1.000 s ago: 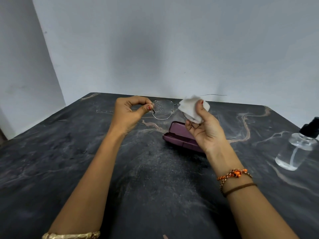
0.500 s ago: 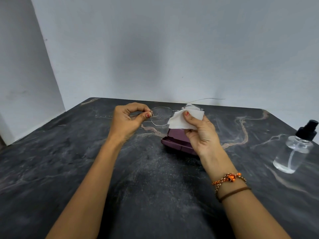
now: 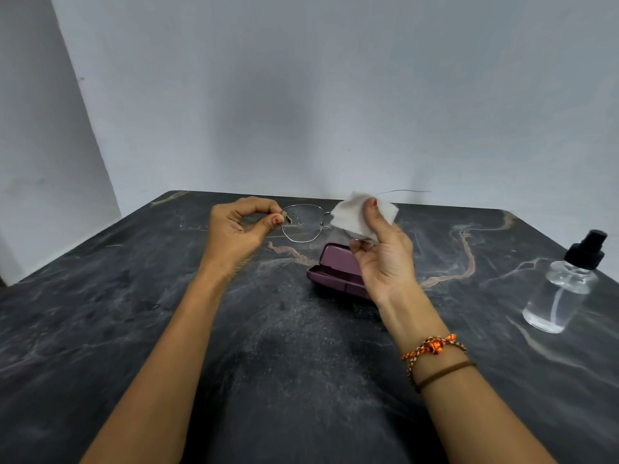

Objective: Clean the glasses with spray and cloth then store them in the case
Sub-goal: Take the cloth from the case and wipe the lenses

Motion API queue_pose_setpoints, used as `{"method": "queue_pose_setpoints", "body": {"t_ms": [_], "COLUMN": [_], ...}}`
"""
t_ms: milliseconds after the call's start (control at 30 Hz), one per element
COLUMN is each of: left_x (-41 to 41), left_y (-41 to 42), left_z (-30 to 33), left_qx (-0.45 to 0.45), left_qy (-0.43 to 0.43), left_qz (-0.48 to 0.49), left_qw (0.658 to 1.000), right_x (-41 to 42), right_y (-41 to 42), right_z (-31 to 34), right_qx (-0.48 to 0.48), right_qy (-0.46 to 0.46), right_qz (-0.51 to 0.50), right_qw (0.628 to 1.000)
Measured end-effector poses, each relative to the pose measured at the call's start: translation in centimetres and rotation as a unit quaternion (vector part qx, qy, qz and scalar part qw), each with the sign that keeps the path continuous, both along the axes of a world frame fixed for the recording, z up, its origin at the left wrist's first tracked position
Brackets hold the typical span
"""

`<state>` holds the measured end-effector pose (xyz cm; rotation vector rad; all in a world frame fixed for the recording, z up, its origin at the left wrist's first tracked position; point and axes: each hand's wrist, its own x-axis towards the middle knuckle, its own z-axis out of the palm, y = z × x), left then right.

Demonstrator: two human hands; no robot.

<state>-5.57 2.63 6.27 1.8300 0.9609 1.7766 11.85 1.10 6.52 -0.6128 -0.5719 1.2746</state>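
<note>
Dark marble table [image 3: 100,329]: my left hand [image 3: 239,229] pinches the glasses [image 3: 303,222], right hand [image 3: 385,252] clamps cloth [image 3: 355,212] over one lens; droplets remain beside my fingers, case [image 3: 335,272] waits open.

wire glasses [image 3: 303,223] aloft, cloth [image 3: 355,214] over lens, purple case [image 3: 336,271] open

One pair of glasses [image 3: 303,222] is in view, with one lens uncovered. One white cloth [image 3: 355,214] covers the other side. One purple case [image 3: 335,271] lies open on the one dark table [image 3: 134,329]. One spray bottle [image 3: 566,286] stands at the far right. Two hands show: left hand [image 3: 237,229], right hand [image 3: 385,259]. Two wristbands [image 3: 435,356] circle the right wrist.
</note>
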Motion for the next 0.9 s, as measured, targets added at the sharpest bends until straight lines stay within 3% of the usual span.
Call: {"method": "queue_pose_setpoints", "body": {"t_ms": [167,333,467,600,800,900], "left_x": [0.4,0.6,0.1,-0.7,-0.5,-0.6], "left_y": [0.0,0.0,0.2,0.5,0.3,0.5], "left_z": [-0.3,-0.4,-0.5,-0.5,-0.5,-0.5], "left_qx": [-0.011,-0.004,-0.008,-0.017,-0.015,-0.019], "left_qy": [0.022,0.014,0.014,0.000,0.006,-0.003], "left_qz": [-0.014,-0.014,-0.004,0.007,-0.006,-0.004], "left_qw": [1.000,1.000,1.000,1.000,1.000,1.000], "right_x": [-0.1,0.0,0.4,0.6,0.6,0.6], "right_y": [0.1,0.2,0.2,0.0,0.3,0.2], "right_z": [-0.3,-0.6,-0.4,-0.4,-0.3,-0.3], "right_qx": [-0.055,-0.016,0.006,-0.018,-0.018,0.011], "right_qy": [0.047,0.021,-0.051,-0.147,0.075,0.123], "right_qz": [-0.035,0.010,0.037,-0.018,0.061,0.097], "right_qw": [0.997,1.000,0.998,0.989,0.995,0.988]}}
